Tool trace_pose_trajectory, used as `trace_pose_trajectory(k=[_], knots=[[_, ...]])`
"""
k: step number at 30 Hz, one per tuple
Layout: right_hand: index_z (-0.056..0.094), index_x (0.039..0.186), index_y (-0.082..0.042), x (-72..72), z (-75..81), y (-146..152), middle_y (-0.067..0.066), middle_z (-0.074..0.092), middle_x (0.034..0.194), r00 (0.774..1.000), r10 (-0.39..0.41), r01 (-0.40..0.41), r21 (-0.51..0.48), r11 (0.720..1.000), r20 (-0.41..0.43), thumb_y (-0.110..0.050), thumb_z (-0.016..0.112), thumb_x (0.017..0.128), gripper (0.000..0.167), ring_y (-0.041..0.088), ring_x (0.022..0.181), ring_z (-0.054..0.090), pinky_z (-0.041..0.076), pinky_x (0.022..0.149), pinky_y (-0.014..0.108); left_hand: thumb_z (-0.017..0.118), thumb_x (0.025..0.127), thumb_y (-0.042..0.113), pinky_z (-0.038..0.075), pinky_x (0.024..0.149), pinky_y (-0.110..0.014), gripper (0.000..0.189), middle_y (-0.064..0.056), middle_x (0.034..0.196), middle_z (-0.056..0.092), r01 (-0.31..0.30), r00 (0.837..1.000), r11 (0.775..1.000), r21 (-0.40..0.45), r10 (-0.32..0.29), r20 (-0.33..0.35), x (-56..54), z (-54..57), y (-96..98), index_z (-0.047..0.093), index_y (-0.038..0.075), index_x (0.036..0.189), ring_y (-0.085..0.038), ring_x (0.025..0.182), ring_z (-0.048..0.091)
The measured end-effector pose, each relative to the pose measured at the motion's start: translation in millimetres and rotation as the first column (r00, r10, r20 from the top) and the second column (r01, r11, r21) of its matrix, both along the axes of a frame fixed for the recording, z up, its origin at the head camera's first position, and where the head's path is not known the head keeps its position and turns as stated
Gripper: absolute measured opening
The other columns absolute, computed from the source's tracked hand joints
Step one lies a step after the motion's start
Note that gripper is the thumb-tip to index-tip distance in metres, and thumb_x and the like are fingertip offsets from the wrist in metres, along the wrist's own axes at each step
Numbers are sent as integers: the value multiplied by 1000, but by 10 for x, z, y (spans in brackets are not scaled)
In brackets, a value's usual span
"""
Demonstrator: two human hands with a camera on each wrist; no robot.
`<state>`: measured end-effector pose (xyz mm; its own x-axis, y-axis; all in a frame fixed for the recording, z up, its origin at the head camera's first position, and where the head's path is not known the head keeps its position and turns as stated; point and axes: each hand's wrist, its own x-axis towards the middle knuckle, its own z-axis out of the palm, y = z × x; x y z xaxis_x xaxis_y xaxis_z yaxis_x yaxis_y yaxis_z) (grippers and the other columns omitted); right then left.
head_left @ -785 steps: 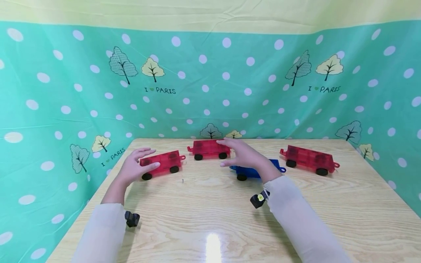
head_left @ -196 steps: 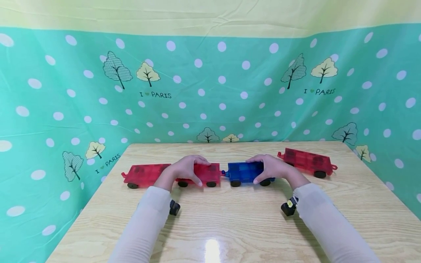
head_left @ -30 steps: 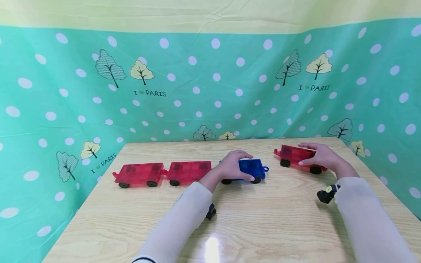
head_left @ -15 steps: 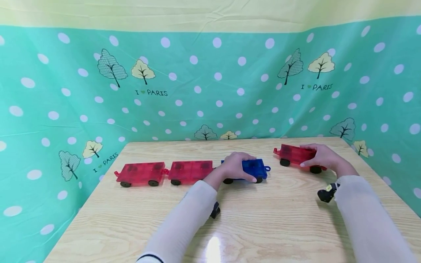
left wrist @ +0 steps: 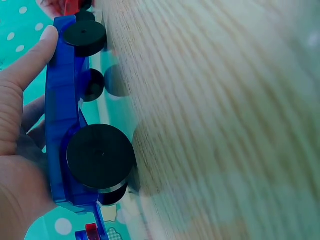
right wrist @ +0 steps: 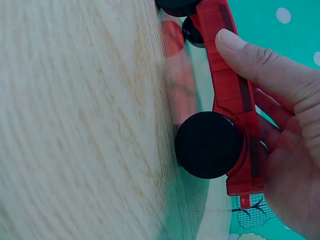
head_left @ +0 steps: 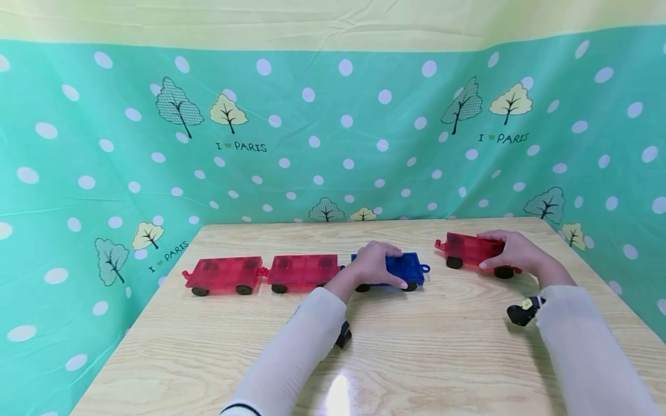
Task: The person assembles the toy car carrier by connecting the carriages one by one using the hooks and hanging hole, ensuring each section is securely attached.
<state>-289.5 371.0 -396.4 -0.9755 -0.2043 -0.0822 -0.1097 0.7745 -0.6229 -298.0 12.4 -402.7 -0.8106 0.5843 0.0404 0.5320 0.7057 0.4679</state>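
Note:
My left hand (head_left: 372,263) grips a blue see-through toy train car (head_left: 406,267) by its long sides. In the left wrist view its thumb presses the near side of the blue car (left wrist: 57,110), and a red loop sits at the rear coupling. To the left, a red car (head_left: 303,270) and another red car (head_left: 226,273) stand hooked in one row with it. My right hand (head_left: 512,254) holds a third red car (head_left: 465,249), slightly angled and apart from the row. Its thumb lies along the side of this red car (right wrist: 232,95), black wheels at the tabletop.
The cars stand toward the far side of a light wood table (head_left: 416,358). A green dotted cloth (head_left: 333,144) hangs behind and along both sides. A black wrist camera (head_left: 524,312) sits under the right wrist, another (head_left: 343,335) under the left.
From scattered cars, three now form a row. My left hand has gone from the middle red car to the blue one, my right from the blue to the far-right red car, just shifted slightly nearer.

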Motion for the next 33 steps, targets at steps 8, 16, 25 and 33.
trace_pose_trajectory(k=[8, 16, 25, 33], knots=[[42, 143, 5, 63, -8, 19, 33, 45, 137, 999, 29, -29, 15, 999, -23, -35, 87, 72, 93, 45, 114, 48, 44, 93, 58, 86, 69, 48, 44, 102, -34, 76, 4, 132, 61, -27, 997, 998, 57, 22, 77, 13, -9, -6, 62, 19, 134, -15, 124, 52], [44, 142, 3, 115, -1, 12, 32, 44, 136, 999, 38, -37, 23, 999, -26, -35, 87, 71, 91, 44, 111, 49, 49, 86, 50, 85, 70, 49, 38, 108, -38, 74, 5, 136, 57, 16, 1000, 999, 27, -16, 8, 23, -14, -14, 61, 21, 134, -17, 131, 45], [45, 143, 1, 164, -18, -29, 33, 42, 139, 998, 49, -48, 33, 998, -24, -35, 87, 71, 91, 44, 112, 47, 49, 86, 50, 83, 71, 53, 38, 107, -38, 72, 9, 137, 55, 48, 998, 999, 3, -48, -28, 26, -37, -27, 62, 23, 133, -17, 131, 43], [45, 142, 2, 192, -16, -55, 34, 42, 138, 998, 56, -55, 32, 998, -25, -36, 87, 71, 91, 45, 113, 47, 48, 89, 53, 83, 71, 52, 38, 107, -36, 72, 8, 138, 55, 54, 998, 998, 21, -54, -23, 46, -1, -52, 61, 24, 134, -17, 131, 42]])
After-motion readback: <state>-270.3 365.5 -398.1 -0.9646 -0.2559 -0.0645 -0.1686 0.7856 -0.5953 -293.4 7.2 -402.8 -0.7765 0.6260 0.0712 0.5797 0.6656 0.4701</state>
